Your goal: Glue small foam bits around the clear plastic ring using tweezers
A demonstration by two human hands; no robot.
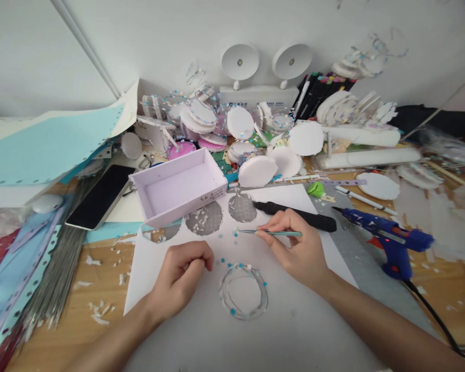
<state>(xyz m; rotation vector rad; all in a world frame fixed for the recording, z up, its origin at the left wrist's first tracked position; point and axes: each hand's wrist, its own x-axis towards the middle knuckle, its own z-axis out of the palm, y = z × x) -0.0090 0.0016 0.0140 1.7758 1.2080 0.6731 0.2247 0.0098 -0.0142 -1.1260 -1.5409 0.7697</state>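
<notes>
My right hand (294, 248) is closed around thin teal tweezers (269, 233), whose tip points left at small blue beads on the white sheet (294, 320). My left hand (184, 274) rests on that sheet as a loose fist, fingers curled under, with nothing visible in it. Between the hands and nearer me lies a clear ring (243, 292) dotted with blue beads. A few loose beads lie just left of the ring.
A pale purple open box (178, 188) stands behind my left hand. A black pen-like tool (298, 216) and a blue glue gun (387, 240) lie to the right. A phone (101, 196), stacked blue paper (42, 150) and several white foam discs (258, 170) crowd the back.
</notes>
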